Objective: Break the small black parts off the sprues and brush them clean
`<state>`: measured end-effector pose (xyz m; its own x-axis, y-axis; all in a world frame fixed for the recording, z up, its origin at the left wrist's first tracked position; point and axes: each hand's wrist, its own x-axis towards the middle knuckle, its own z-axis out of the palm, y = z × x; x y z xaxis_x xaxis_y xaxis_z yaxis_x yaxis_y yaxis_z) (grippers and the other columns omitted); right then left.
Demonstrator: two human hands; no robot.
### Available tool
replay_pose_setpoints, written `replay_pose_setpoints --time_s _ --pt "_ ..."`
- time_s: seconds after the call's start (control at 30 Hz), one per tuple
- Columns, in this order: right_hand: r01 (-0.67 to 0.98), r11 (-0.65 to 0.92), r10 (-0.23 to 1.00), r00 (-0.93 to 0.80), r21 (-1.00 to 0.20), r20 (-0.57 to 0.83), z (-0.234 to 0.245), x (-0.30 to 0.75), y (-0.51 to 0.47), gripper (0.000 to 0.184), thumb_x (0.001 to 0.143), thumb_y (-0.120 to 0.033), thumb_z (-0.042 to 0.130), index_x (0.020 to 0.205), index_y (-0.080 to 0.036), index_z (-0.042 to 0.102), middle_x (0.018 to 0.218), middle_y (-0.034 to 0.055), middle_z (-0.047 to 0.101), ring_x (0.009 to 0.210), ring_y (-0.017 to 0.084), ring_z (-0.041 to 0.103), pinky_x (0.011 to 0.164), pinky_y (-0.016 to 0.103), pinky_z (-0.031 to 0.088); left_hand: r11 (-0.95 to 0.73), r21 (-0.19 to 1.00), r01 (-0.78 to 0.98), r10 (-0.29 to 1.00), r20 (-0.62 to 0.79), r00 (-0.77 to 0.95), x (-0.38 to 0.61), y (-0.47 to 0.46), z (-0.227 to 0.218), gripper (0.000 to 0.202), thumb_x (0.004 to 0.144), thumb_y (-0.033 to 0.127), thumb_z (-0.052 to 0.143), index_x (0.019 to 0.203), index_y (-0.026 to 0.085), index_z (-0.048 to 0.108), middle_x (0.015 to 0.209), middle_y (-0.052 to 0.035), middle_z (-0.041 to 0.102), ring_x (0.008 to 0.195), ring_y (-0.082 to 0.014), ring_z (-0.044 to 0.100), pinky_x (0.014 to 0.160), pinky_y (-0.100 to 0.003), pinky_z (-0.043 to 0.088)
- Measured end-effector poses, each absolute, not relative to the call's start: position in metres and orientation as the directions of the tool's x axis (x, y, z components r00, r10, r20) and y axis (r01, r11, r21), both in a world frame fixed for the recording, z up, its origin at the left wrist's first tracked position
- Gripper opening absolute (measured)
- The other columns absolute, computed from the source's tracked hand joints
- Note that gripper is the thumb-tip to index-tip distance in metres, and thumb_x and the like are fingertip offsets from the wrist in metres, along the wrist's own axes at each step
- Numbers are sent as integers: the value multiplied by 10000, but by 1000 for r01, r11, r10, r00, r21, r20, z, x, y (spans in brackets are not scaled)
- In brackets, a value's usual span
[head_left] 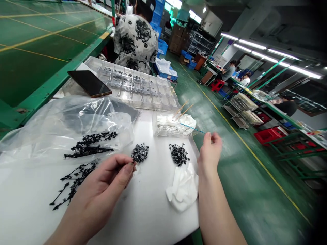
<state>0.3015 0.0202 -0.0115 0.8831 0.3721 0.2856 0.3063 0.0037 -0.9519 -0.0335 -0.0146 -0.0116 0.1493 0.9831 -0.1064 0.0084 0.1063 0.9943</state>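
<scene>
My right hand [211, 149] is closed on a thin blue stick [192, 128], whose far end reaches into a clear box [173, 132] of white cotton-like material [187, 119]. Two tan sticks [184, 109] stand slanted in the same box. The fingers of my left hand [109, 187] are pinched beside a pile of small black rings [140, 152]; a small dark bit shows at the fingertips, too little to name. A second pile of small black parts [179, 154] lies below the box, above a crumpled white cloth [182, 189].
Black branched plastic pieces [93, 143] lie on the left, partly on a clear plastic bag [51, 119]. Behind are a phone [89, 83] and a compartment tray [163, 93] with small parts. A person in a patterned top [136, 41] sits beyond; others work at the right benches.
</scene>
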Motion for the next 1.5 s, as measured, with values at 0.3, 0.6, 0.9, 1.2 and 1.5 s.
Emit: replay_pose_setpoints --time_s 0.3,0.6,0.9,1.2,1.5 --pt "813 335 937 -236 -476 256 -14 191 1 72 967 -216 650 984 -230 719 975 61 725 839 198 678 723 330 517 254 963 -86 950 -232 210 -33 -10 -10 411 937 641 735 1036 245 684 846 -13 669 685 -128 544 600 -225 419" --pt "831 261 965 -233 -491 119 -28 192 12 62 934 -200 635 937 -229 690 965 42 692 892 209 650 808 359 497 249 968 -31 937 -232 261 -33 -14 -9 403 967 656 685 1060 264 674 845 -5 632 734 -155 517 645 -256 417" --pt "445 173 984 -43 -878 172 -14 196 3 68 841 -169 713 876 -224 693 802 2 712 689 142 629 658 286 512 83 989 121 934 -120 337 -28 -13 3 277 1037 538 618 1023 273 699 817 7 639 699 -162 558 620 -264 434" --pt "92 366 922 -171 -926 348 2 199 -13 176 927 -223 812 1064 -333 825 991 23 714 911 159 668 831 327 567 -99 968 232 919 0 394 -19 -17 3 194 1080 382 538 1005 271 678 885 7 701 800 -176 644 698 -296 456" --pt "97 348 924 -205 -932 323 2 192 -12 208 918 -208 816 1083 -335 824 995 24 673 878 152 639 765 306 555 -163 958 234 891 41 452 -20 -15 1 195 1096 345 516 1034 273 686 958 -5 720 857 -177 678 708 -296 477"
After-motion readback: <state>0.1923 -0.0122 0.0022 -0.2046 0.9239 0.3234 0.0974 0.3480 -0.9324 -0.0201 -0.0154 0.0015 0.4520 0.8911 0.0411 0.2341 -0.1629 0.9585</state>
